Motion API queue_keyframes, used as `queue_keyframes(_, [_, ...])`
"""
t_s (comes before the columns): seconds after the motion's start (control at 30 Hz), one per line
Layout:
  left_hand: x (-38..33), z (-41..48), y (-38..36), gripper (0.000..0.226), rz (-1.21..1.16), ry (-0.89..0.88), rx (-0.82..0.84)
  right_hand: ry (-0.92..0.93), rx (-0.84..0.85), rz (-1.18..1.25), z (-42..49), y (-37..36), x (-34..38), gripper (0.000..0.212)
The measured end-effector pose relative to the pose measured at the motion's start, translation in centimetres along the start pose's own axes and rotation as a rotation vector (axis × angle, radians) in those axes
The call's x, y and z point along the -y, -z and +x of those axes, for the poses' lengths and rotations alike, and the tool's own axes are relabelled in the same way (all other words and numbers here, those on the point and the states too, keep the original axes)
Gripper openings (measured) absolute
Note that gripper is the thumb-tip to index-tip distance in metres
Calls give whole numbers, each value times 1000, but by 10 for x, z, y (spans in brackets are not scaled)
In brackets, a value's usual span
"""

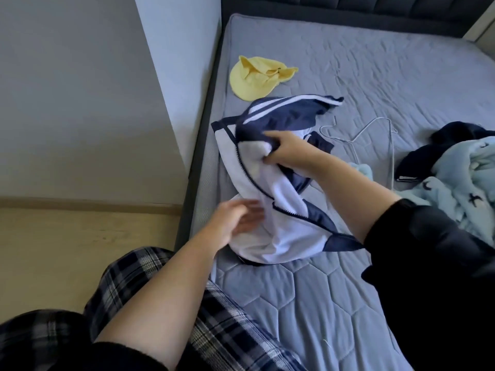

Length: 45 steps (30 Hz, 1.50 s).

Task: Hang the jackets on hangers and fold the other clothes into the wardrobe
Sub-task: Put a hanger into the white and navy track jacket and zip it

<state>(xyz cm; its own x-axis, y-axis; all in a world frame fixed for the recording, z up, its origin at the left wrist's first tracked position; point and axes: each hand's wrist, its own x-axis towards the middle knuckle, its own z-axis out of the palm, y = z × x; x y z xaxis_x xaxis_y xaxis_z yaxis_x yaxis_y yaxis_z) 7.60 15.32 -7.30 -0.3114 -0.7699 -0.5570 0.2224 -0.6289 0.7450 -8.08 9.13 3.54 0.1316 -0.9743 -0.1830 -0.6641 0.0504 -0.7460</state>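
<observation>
Checked trousers (128, 290) fill the near corner, the person's legs close against the edge of the bed (308, 311) with its quilted grey-blue cover. Both forearms reach out of black sleeves over the mattress. The left hand (235, 218) is blurred, its fingers stretched out flat and loose against the white lining of the jacket (278, 228), gripping nothing. That jacket, white inside and navy outside with white stripes along a sleeve, lies bunched on the bed near its left edge, its zip running down the middle of the heap. Higher up the heap, the right hand (286, 148) has its fingers and thumb closed on a fold of the jacket where navy cloth meets the white lining. Just to the right of the jacket a thin wire hanger (391, 156) lies flat on the cover. Beyond it, at the right edge, a pale blue fleece garment (460, 183) is piled with a dark garment (423, 156) partly under it. Farther up the bed, apart from the jacket, sits a yellow cap (249, 81). A dark padded headboard (348, 6) closes off the far end.
</observation>
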Motion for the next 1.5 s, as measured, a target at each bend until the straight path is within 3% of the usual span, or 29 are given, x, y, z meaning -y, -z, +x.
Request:
queue_keyframes(0.07, [-13, 8, 24, 28, -278, -139, -339, -48, 101, -144, 7, -10, -8, 76])
queue_keyframes(0.1, [-17, 10, 36, 26, -330, -173, -447, -80, 16, -139, 8, -17, -15, 78])
queue_keyframes(0.17, [-17, 12, 48, 26, -213, -207, -583, -172, -243, -50, 5, -31, -35, 73])
queue_keyframes(0.2, [-16, 13, 48, 31, -114, -232, -609, -218, -272, -42, 1, -41, -46, 74])
queue_keyframes(0.3, [-14, 12, 36, 42, 267, -408, -573, -265, 56, -256, -23, -75, -72, 103])
queue_keyframes(0.37, [-10, 11, 32, 52, 460, -469, -468, -202, 165, -479, -35, -90, -83, 111])
queue_keyframes(0.47, [-8, 13, 38, 65, 568, -457, -340, -199, 86, -413, -33, -89, -86, 90])
queue_keyframes(0.6, [1, 26, 47, 84, 877, -508, -197, -161, 161, -271, -25, -74, -70, 30])
queue_keyframes(0.67, [4, 30, 46, 86, 1068, -587, -197, -163, 184, -196, -24, -67, -59, 23])
queue_keyframes(0.8, [-14, 28, 40, 81, 1181, -650, -251, -132, 121, -42, -24, -50, -39, 24])
queue_keyframes(0.9, [-50, 13, 18, 61, 1151, -587, -188, -77, 34, 18, -26, -33, -15, 20])
queue_keyframes(1.0, [-98, -7, -11, 14, 943, -526, -201, -19, -139, 68, -28, -12, 14, 31])
queue_keyframes(1.1, [-142, -29, -28, 17, 724, -599, -304, 95, -231, 45, -33, 18, 47, 40])
queue_keyframes(1.27, [-209, -70, -58, 20, 569, -836, -486, 234, -297, -108, -22, 60, 105, 25])
queue_keyframes(1.4, [-270, -118, -71, 15, 623, -1022, -552, 340, -478, -210, -25, 96, 158, 21])
queue_keyframes(1.5, [-312, -165, -78, 39, 774, -1212, -608, 390, -592, -445, -32, 126, 193, 21])
